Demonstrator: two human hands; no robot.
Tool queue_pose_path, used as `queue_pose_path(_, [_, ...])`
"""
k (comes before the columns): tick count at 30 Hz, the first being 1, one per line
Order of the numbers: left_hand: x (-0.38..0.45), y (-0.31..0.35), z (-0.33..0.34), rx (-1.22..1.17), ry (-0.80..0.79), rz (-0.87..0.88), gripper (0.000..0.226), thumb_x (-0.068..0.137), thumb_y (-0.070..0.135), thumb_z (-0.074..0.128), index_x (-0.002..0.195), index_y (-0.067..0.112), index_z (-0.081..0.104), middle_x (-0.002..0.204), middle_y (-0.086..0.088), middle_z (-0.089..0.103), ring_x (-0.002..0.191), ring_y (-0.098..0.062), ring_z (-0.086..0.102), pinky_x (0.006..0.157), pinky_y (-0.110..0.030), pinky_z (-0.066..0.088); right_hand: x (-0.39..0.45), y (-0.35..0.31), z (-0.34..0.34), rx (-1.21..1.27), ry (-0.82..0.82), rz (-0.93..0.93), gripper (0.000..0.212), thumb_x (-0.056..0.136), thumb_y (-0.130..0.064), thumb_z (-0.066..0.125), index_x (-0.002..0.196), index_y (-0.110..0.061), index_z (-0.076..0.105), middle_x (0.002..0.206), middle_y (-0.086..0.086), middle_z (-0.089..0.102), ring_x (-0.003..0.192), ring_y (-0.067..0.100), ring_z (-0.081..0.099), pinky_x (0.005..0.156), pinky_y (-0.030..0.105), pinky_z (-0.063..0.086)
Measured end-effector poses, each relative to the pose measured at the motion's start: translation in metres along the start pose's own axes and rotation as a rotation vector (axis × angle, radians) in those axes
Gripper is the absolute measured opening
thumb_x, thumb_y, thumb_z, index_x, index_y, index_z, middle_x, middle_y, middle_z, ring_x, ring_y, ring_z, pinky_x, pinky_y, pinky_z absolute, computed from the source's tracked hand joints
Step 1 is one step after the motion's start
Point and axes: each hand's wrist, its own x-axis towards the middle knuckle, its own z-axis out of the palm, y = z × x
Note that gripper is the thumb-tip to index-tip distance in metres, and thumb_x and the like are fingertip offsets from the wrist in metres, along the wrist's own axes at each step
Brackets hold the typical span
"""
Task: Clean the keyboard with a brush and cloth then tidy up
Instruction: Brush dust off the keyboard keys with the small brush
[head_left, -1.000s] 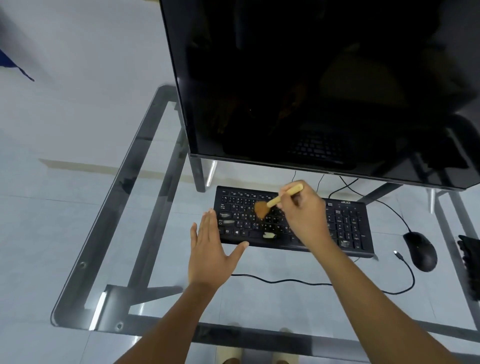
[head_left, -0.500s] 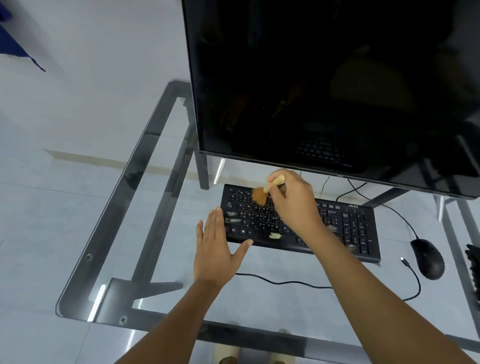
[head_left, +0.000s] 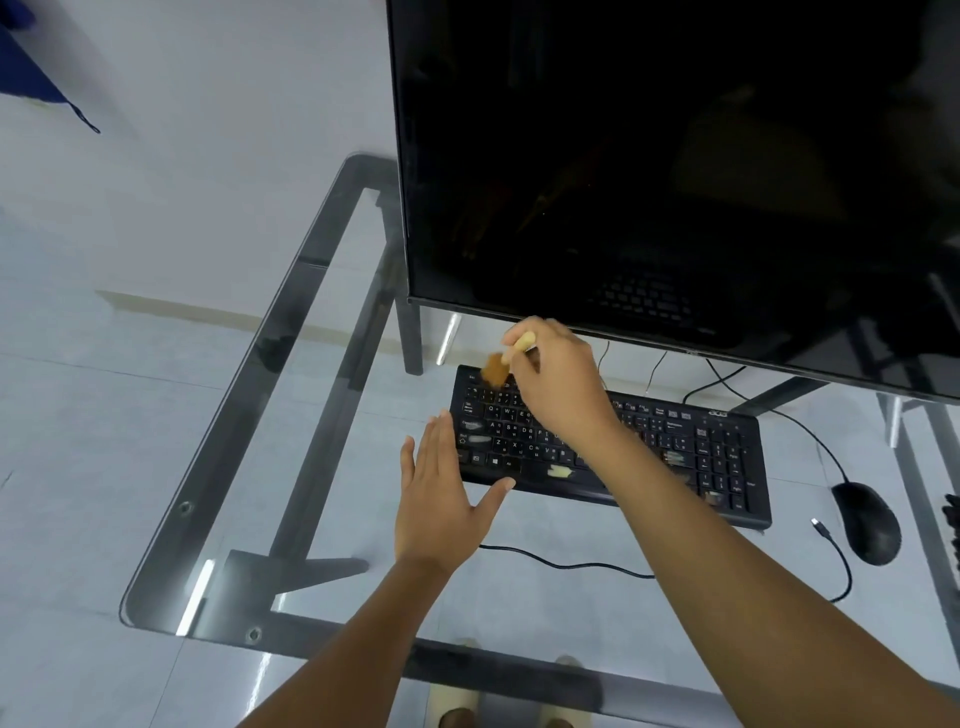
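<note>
Our right hand (head_left: 558, 384) pinches the brush (head_left: 501, 364) by its stiff light handle, soft bristles on the keyboard (head_left: 727, 467) top-left keys; left hand (head_left: 441, 499) lies flat, fingers straight, bracing its left end. Monitor (head_left: 675, 156) edge overhangs close above; mouse (head_left: 866, 522) and loose cable (head_left: 571, 564) lie nearby.

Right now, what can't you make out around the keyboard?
Head view only:
- Brush: bristles motion-blurred; the right hand hides most of the handle.
- Keyboard: middle keys hidden by the right forearm; pale smudges too blurred to identify.
- Black object: cut off by the right edge.
- Cloth: not visible.
</note>
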Motion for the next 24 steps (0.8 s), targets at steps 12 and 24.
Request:
queue_pose_path(12, [0.001,0.001,-0.002,-0.004,0.000,-0.005,0.094,0.087,0.069,0.046,0.152,0.013,0.007,0.160,-0.004,0.018,0.149,-0.014,0.008,0.122,-0.041,0.002,-0.001,0.006,-0.010,0.223,-0.070,0.182,0.011,0.092,-0.013,0.057,0.096,-0.021,0.063,0.077,-0.004,0.072,0.068,0.011,0.066,0.058,0.023,0.054])
queue_pose_path(24, [0.001,0.001,-0.002,-0.004,0.000,0.013,0.094,0.086,0.069,0.047,0.151,0.014,0.009,0.159,-0.006,0.021,0.148,-0.017,0.011,0.121,-0.040,0.002,-0.020,0.038,-0.040,0.054,0.070,0.178,0.010,0.093,-0.013,0.058,0.092,-0.022,0.062,0.083,0.006,0.071,0.075,0.020,0.070,0.054,0.024,0.053])
